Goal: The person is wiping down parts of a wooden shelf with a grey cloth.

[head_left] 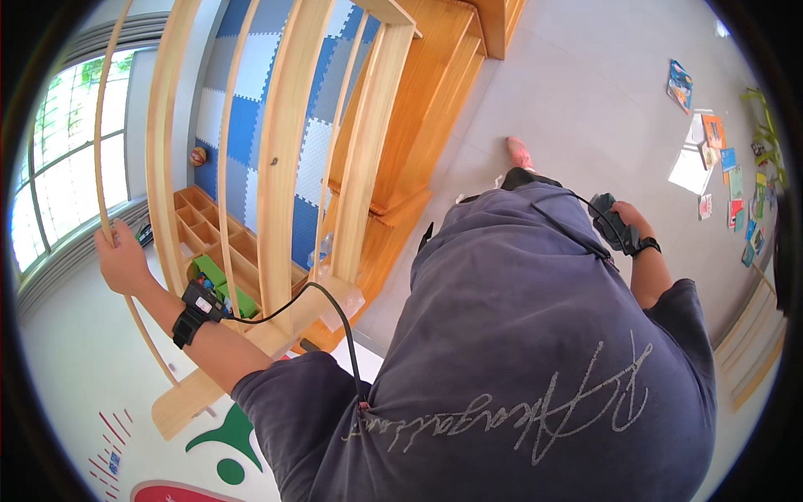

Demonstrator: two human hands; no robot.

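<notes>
My left hand (125, 259) is closed around a thin wooden rod (99, 142) at the outer side of a pale wooden rack (288, 125) with several slats and rods. A black strap with a small box and a cable is on that wrist. Out to the right, my right hand (633, 219) is closed on a crumpled-looking dark grey object (609, 226); its kind is unclear, and part of it is hidden by the fingers. A black band circles the right wrist.
Behind the rack are a compartmented wooden tray (196, 205), green boxes (211, 269), a ball (197, 156) and blue-and-white foam mats (242, 125). An orange-brown wooden unit (418, 125) stands beside it. Books (680, 85) lie on the floor at right, near another slatted wooden piece (757, 335).
</notes>
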